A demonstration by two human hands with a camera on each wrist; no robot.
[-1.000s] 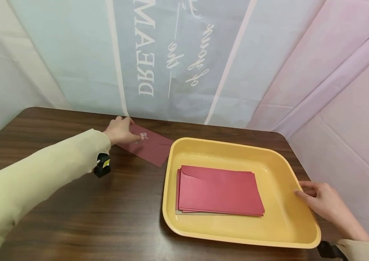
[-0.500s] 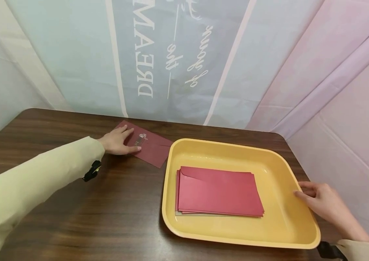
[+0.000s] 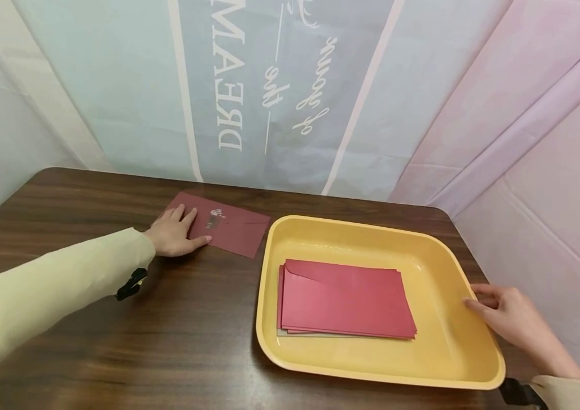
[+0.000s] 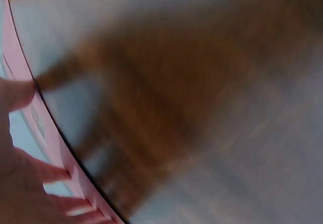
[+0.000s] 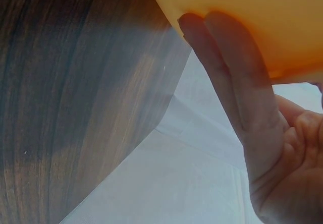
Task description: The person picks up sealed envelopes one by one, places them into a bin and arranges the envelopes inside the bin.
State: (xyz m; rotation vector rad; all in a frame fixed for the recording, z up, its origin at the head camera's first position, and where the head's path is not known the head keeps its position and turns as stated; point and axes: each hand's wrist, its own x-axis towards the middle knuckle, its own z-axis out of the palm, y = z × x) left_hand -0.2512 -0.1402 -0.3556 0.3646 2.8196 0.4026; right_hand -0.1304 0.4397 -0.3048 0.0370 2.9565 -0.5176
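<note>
A dark red envelope (image 3: 233, 228) with a small printed emblem lies on the table left of a yellow tray (image 3: 371, 376). My left hand (image 3: 172, 232) rests on its left part with fingers spread and fairly straight. In the left wrist view the fingertips (image 4: 58, 173) touch the pinkish envelope (image 4: 17, 57). Inside the tray sits a stack of red envelopes (image 3: 346, 299), with a paler edge showing at the bottom. At the tray's right side my right hand (image 3: 510, 313) grips the rim between thumb and fingers. Its fingers lie against the tray's outer wall (image 5: 282, 37) in the right wrist view.
The brown wood-grain table (image 3: 187, 341) ends at a fabric backdrop (image 3: 290, 159) with mirrored lettering. Pink fabric (image 3: 541, 188) hangs close along the right side, near the right hand.
My left hand has slid left and nearer to me, and its fingers have spread. The loose envelope has shifted slightly left and turned a little. Right hand and tray stay put.
</note>
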